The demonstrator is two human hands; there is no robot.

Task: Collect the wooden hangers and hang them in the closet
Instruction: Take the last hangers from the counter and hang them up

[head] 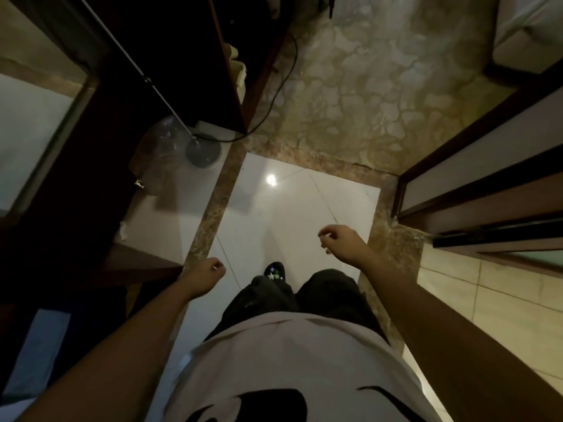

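No wooden hanger shows in the head view. My left hand [204, 277] hangs over the white floor tile, fingers curled shut, holding nothing. My right hand [341, 239] is further forward and to the right, fingers loosely curled with nothing in them. A dark wooden cabinet [182, 56], perhaps the closet, stands open at the upper left, its inside too dark to read. A thin metal rod [146, 77] runs diagonally across it.
I stand on glossy white floor tiles [289, 208] with a brown marble border. A round lamp base [203, 151] with a black cable sits ahead left. Patterned carpet [380, 102] lies beyond. A dark-framed sliding door [487, 178] is on the right, a bed corner [530, 28] top right.
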